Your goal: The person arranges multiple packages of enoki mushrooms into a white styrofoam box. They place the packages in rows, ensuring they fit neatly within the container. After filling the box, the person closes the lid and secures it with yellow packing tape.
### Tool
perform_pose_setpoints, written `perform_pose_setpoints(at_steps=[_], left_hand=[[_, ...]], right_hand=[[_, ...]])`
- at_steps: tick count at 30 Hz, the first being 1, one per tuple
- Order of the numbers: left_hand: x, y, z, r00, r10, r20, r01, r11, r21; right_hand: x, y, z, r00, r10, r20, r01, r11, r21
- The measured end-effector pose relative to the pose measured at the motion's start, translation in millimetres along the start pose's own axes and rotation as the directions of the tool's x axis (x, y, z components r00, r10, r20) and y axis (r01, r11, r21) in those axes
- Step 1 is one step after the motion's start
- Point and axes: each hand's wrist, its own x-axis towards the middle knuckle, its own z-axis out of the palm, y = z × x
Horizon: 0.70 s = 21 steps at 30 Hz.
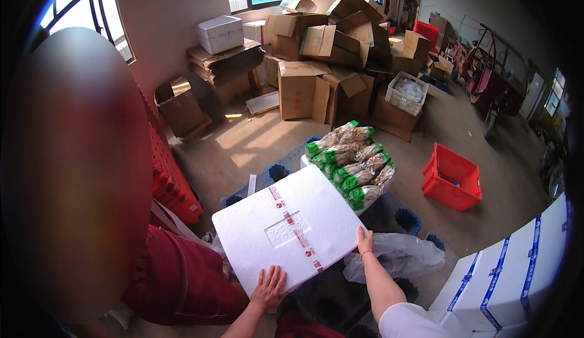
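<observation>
A white polystyrene foam box (248, 219) lies before me, its lid sealed with printed tape that bears writing. My left hand (268, 288) rests flat on the lid near its front edge, fingers stretched out. At the right corner, my right hand (364, 242) grips the box, thumb on top and the other fingers partly hidden. Just beyond stands another white container, heaped with clear, green-ended bags of what look like long-stemmed mushrooms (340, 155). Crumpled clear plastic film (401, 256) lies beside my right forearm.
A person in a dark red apron (196, 278) stands close at my left, near stacked red crates (171, 183). Blue pallets (292, 155) lie below. Taped white boxes (495, 274) rise at right. A red crate (451, 178), cardboard boxes (299, 92) and a three-wheeler (495, 78) stand farther off.
</observation>
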Motion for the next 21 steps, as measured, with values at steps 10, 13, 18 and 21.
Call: perform_pose_setpoints(at_steps=[10,13,18,21], left_hand=[[-0.8,-0.7,-0.2,1.0,-0.01,0.012,0.01,1.0,0.003],[-0.1,0.4,1.3,1.0,-0.018,-0.017,0.018,1.0,-0.019],[-0.9,1.2,1.9,0.998,-0.034,-0.051,0.033,0.999,-0.01],[-0.5,2.5,0.3,0.997,-0.037,-0.071,0.037,0.999,0.002]], right_hand=[[4.0,5.2,3.3,0.999,0.036,0.03,-0.033,0.997,-0.074],[7.2,9.4,3.2,1.0,0.015,0.017,-0.014,0.998,-0.057],[7.0,10.9,4.2,1.0,-0.004,0.004,0.004,0.999,-0.041],[7.5,10.6,3.7,1.0,-0.009,0.007,0.01,1.0,-0.025]])
